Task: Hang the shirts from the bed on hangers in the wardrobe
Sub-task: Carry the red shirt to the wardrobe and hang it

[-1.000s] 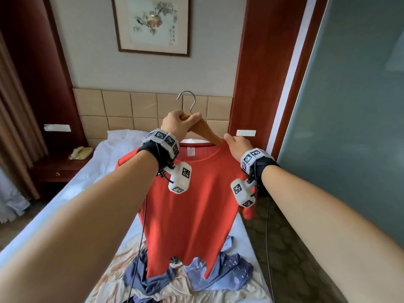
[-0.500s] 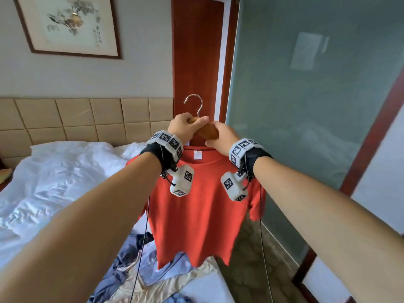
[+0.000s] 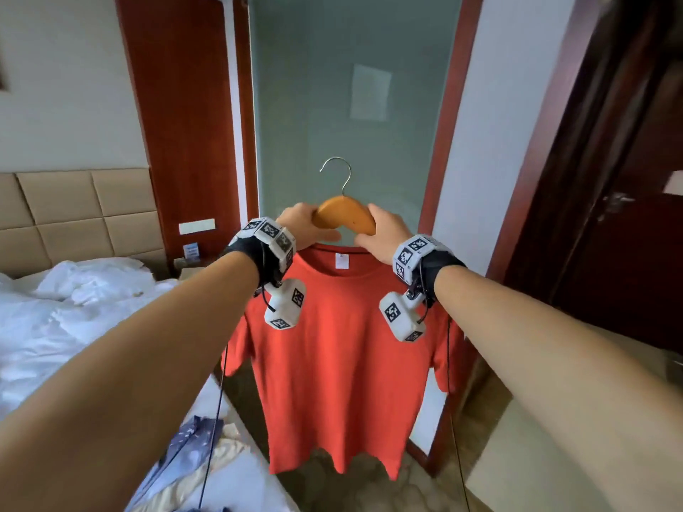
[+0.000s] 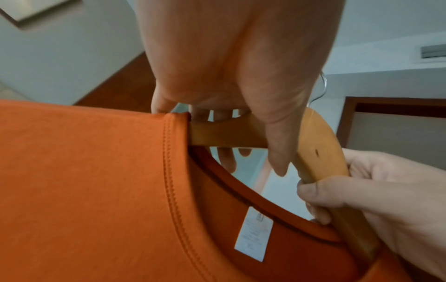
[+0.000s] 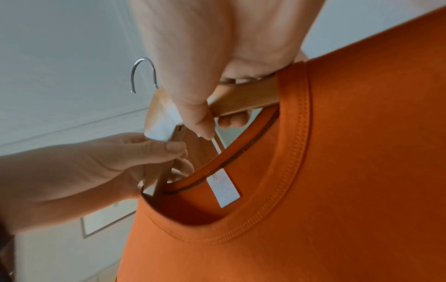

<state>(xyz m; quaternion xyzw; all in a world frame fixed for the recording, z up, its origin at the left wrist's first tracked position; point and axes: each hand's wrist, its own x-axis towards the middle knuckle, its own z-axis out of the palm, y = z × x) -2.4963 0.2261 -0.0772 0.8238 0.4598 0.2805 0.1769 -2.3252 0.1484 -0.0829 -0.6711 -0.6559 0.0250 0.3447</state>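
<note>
Step in hand: carrying to the wardrobe, not in view. Bed (image 3: 55, 327): sheets, several loose shirts (image 3: 199, 434) left. Red shirt (image 3: 343, 364): on wooden hanger (image 3: 345, 218), held up clear of the bed. Left hand (image 3: 303, 225), right hand (image 3: 384, 232): each gripping a hanger shoulder. Next move: set hook (image 3: 338, 171) on a rail.

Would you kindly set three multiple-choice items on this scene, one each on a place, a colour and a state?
1. Where is the red shirt?
A. flat on the bed
B. hanging from the wooden hanger
C. on the floor

2. What colour is the neck label?
A. white
B. black
C. yellow

3. What is the left hand doing?
A. hanging idle
B. pressing the bed
C. gripping the hanger

Answers: B, the hanger's arms run inside the collar; A, the label shows white against red; C, its fingers curl round the hanger, as the right hand does opposite.
</note>
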